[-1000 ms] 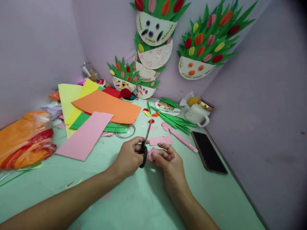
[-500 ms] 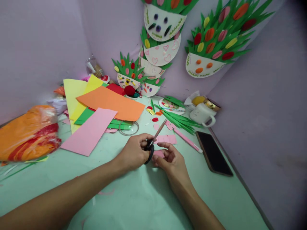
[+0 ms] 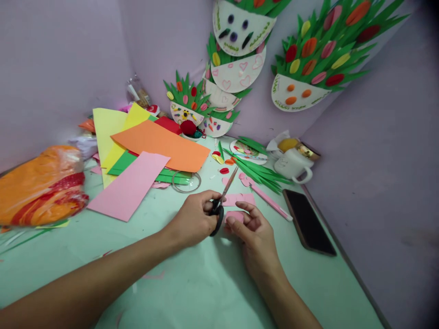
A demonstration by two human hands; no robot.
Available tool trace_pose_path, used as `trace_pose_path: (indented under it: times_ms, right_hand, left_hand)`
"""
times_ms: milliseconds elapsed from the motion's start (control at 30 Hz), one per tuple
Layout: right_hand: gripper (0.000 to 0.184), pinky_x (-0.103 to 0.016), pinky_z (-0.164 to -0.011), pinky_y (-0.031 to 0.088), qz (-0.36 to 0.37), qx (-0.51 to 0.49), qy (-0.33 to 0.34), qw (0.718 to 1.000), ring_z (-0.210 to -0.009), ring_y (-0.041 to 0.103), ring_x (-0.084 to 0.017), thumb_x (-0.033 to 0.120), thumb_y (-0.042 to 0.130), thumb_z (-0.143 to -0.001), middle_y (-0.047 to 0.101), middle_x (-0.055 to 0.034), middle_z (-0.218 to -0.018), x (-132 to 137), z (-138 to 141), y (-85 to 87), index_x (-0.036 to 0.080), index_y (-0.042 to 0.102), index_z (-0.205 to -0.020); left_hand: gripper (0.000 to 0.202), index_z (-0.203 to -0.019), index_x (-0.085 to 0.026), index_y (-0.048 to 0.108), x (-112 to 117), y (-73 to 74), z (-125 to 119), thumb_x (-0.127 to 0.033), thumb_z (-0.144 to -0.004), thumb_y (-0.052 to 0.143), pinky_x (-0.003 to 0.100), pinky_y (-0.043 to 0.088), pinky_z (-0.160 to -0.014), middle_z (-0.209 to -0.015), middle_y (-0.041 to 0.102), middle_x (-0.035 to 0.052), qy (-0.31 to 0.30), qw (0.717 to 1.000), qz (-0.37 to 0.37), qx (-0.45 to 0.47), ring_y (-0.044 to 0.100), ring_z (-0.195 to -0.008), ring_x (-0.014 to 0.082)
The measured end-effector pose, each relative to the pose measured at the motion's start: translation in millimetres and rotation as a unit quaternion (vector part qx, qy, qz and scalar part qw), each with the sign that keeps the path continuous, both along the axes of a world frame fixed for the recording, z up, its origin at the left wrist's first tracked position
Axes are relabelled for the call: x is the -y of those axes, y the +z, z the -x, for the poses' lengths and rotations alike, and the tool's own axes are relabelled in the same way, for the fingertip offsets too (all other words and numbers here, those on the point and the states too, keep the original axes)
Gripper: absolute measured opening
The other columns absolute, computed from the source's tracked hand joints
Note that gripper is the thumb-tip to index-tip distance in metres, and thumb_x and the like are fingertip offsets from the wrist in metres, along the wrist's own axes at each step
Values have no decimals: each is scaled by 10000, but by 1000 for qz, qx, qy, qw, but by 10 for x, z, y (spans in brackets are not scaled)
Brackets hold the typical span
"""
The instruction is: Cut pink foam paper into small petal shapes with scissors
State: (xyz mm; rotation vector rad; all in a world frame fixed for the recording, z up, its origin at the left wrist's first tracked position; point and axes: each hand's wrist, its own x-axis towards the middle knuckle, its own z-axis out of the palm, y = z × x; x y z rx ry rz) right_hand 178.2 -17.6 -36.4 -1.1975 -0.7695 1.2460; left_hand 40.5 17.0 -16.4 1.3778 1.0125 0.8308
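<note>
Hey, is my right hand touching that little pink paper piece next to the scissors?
Touching. The head view shows the right hand pinching the pink paper piece at its fingertips, beside the scissors held in the left hand.

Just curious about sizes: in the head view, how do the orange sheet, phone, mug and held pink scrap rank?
1. orange sheet
2. phone
3. mug, though it sits farther away, so a close call
4. pink scrap

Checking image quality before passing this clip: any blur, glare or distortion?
Head view: soft even light, faint shadows; the orange plastic bag is blurred with glare streaks; right corners darken; scissors in the left hand and pink paper piece in the right hand look sharp.
</note>
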Motion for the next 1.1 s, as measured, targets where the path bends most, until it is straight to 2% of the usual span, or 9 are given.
trace_pose_path:
  times_ms: [100, 200, 333, 533, 767, 1100]
  right_hand:
    - [498, -246, -583, 513, -8, -22, -34, 999, -527, 556, -90, 246, 787, -561, 598, 67, -558, -15, -80, 40, 166, 529, -980]
    - [530, -229, -567, 517, -20, -39, -57, 997, -534, 552, -83, 219, 793, -549, 601, 66, -577, -31, -157, 77, 164, 535, -1009]
    - [527, -211, -544, 511, -28, -56, -75, 995, -525, 543, -73, 198, 788, -552, 600, 70, -588, -42, -190, 101, 170, 539, -1015]
    - [484, -205, -563, 511, -34, -78, -83, 993, -556, 551, -71, 199, 785, -564, 601, 66, -613, -25, -153, 122, 173, 551, -987]
    - [454, -244, -611, 525, -36, -84, -62, 994, -590, 571, -89, 188, 778, -584, 616, 52, -626, 1, -133, 109, 171, 549, -976]
    - [440, -229, -599, 516, -34, -94, -55, 993, -547, 569, -85, 178, 775, -581, 616, 67, -580, 2, -123, 115, 179, 546, -957]
  left_hand:
    - [278, -975, -199, 540, 37, -25, 81, -194, -697, 546, 198, 358, -521, -709, 575, -25, -63, 991, -60, -103, 509, -612, 109]
    - [95, -812, -214, 523, 84, 0, 131, -192, -728, 485, 199, 311, -499, -620, 489, -54, -97, 964, -125, -214, 428, -559, 95]
    - [45, -727, -218, 468, 132, 92, 111, -185, -722, 438, 206, 274, -486, -577, 411, -65, -134, 939, -156, -276, 376, -524, 93]
    - [107, -808, -221, 503, 147, 164, 68, -215, -736, 424, 219, 295, -518, -624, 465, -51, -166, 929, -148, -296, 417, -543, 107]
    - [134, -833, -221, 518, 151, 163, 76, -210, -750, 414, 221, 308, -532, -632, 490, -45, -172, 924, -166, -300, 455, -571, 119]
    - [162, -831, -207, 542, 127, 145, 88, -174, -734, 417, 216, 318, -536, -647, 550, -35, -177, 929, -159, -282, 498, -595, 125]
